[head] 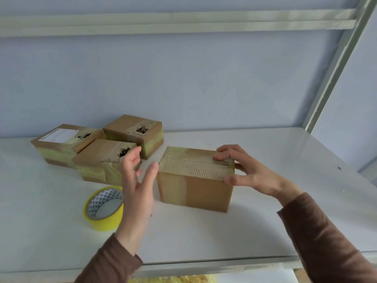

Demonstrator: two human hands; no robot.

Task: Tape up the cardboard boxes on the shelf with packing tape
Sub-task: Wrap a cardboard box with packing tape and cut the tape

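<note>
- Shelf (265, 211): a white, glossy board with a pale metal front edge; a second metal rail (183, 21) runs above it and an upright post (334, 74) rises at the right against a pale blue wall.
- Near box (195, 178): a brown cardboard box standing near the middle of the shelf, its top layer stripped to bare corrugated ribbing along the near edge, with pale tape over its left part.
- Right hand (251, 170): spread over the right end of the near box; the fingers rest on the top at the far right corner and the thumb presses the near upper edge, so the hand grips that end. A brown sleeve (326, 242) covers the forearm.
- Left hand (138, 180): held upright just left of the near box, fingers straight and spread, holding nothing; whether the fingertips touch the box's left edge cannot be told.
- Tape roll (103, 209): a yellow roll of packing tape with a patterned core, lying on the shelf to the left of the left wrist, apart from the near box.
- Group of three boxes (95, 148): smaller cardboard boxes set close together at the left rear of the shelf, each banded with pale tape and torn open in its top; the leftmost one bears a white label (57, 134).
</note>
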